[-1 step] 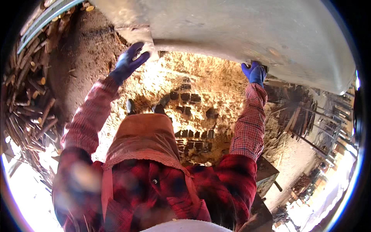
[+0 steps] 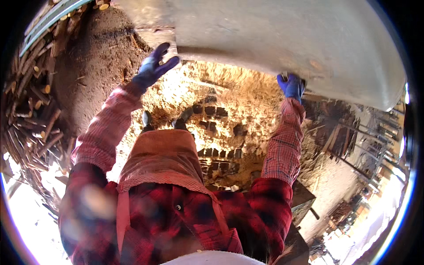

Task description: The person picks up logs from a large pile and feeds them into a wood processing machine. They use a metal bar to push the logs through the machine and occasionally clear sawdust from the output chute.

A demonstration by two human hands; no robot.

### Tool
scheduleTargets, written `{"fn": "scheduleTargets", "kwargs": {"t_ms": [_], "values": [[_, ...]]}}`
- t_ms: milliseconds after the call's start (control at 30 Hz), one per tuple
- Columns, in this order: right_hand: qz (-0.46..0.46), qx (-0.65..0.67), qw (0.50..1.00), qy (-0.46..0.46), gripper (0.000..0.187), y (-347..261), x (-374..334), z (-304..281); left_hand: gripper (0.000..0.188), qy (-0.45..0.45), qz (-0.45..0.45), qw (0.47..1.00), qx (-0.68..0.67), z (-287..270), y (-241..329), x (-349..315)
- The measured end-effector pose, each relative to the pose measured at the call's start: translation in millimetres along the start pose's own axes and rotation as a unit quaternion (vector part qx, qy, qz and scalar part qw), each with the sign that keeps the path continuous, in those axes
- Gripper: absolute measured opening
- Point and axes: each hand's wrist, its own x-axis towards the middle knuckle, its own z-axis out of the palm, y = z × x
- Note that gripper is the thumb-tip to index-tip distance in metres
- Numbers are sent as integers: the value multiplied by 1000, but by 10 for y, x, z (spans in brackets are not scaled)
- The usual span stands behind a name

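A broad grey metal surface [image 2: 282, 35] stretches across the far side, its near edge bending toward the right. My left hand [image 2: 154, 70], in a blue and purple glove, hovers by the left corner of this surface. Its thumb and fingers are spread, and nothing shows between them. At the near edge on the right is my right hand [image 2: 291, 86], gloved alike. Its fingers are curled at the edge around something dark that I cannot make out, with the thumb pointing up. An orange-brown apron [image 2: 159, 152] hangs over my red checked shirt.
Sawdust [image 2: 247, 88] and dark blocks cover the sunlit ground below. Stacked branches and logs [image 2: 37, 101] line the left side. Metal racks [image 2: 380, 141] and timber stand at right. A dark box-like thing [image 2: 302, 198] sits by my right elbow.
My left hand has shifted slightly to the right along the metal edge. My right hand stays at nearly the same spot. The view has tilted a little.
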Motion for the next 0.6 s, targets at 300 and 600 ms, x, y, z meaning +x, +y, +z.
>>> {"fn": "scheduleTargets", "kwargs": {"t_ms": [300, 600], "values": [[122, 413, 896, 106, 31, -112, -1240, -508, 61, 65, 62, 994, -64, 746, 103, -466], [341, 768, 540, -43, 43, -1871, -2285, -831, 39, -18, 129, 988, -78, 248, 895, -1507]]}}
